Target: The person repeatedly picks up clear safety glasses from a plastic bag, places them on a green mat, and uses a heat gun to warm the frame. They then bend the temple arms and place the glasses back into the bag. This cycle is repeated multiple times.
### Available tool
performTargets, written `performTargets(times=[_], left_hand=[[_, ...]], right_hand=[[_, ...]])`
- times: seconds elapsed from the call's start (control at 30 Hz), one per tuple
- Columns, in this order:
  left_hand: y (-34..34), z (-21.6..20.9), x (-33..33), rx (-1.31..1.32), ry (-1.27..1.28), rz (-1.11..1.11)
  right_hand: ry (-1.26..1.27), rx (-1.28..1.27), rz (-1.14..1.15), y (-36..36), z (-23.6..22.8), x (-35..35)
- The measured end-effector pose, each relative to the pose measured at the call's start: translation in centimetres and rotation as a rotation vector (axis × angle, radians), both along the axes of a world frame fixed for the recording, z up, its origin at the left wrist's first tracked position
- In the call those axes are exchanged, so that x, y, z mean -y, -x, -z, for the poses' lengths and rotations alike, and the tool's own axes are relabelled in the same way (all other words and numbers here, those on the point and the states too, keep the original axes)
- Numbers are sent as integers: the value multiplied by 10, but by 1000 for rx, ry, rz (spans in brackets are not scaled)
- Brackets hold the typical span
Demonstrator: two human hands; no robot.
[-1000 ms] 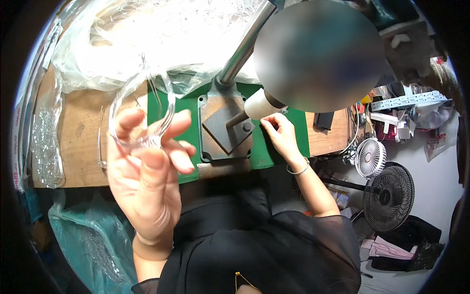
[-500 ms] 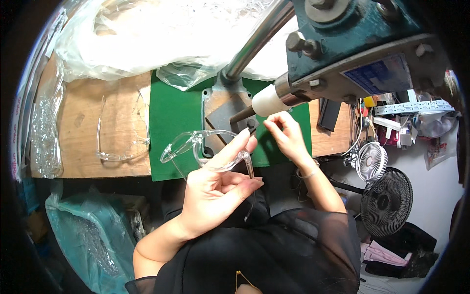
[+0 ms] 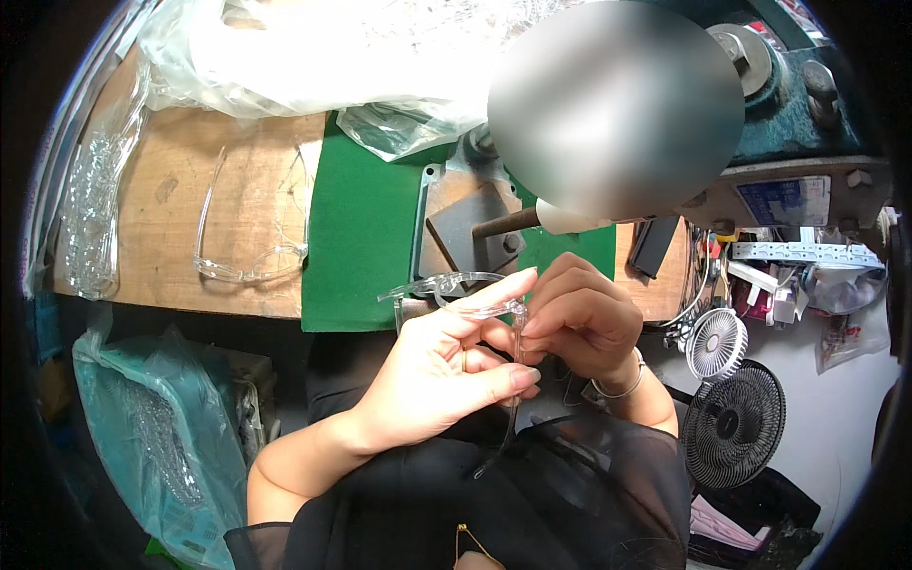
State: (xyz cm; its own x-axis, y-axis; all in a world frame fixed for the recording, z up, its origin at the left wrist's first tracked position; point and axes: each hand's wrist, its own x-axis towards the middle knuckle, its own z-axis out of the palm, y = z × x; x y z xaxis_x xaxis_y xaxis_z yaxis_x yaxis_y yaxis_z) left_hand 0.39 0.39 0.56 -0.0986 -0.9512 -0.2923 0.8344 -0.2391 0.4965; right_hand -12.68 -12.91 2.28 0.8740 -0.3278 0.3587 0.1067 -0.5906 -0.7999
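Note:
My left hand grips a pair of clear plastic safety glasses by the lens front, in front of my chest and just below the bench edge. My right hand pinches the glasses at the hinge where one clear temple arm hangs downward. Both hands touch each other around the glasses. A silver bangle sits on my right wrist.
A second pair of clear glasses lies on the wooden bench, left of a green mat. A metal press base stands on the mat. Clear plastic bags lie behind. A bagged crate is lower left; fans at right.
My left hand has brought the clear glasses from the bench down toward my chest. My right hand left the press base and closed on the glasses' hinge.

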Motion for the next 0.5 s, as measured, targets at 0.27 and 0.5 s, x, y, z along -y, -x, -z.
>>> performTargets(times=[0.27, 0.5], left_hand=[[5, 4, 2, 54, 35, -10], [6, 2, 2, 5, 36, -19]], right_hand=[[-215, 7, -14, 3, 8, 1], [-126, 57, 67, 2, 13, -7]])
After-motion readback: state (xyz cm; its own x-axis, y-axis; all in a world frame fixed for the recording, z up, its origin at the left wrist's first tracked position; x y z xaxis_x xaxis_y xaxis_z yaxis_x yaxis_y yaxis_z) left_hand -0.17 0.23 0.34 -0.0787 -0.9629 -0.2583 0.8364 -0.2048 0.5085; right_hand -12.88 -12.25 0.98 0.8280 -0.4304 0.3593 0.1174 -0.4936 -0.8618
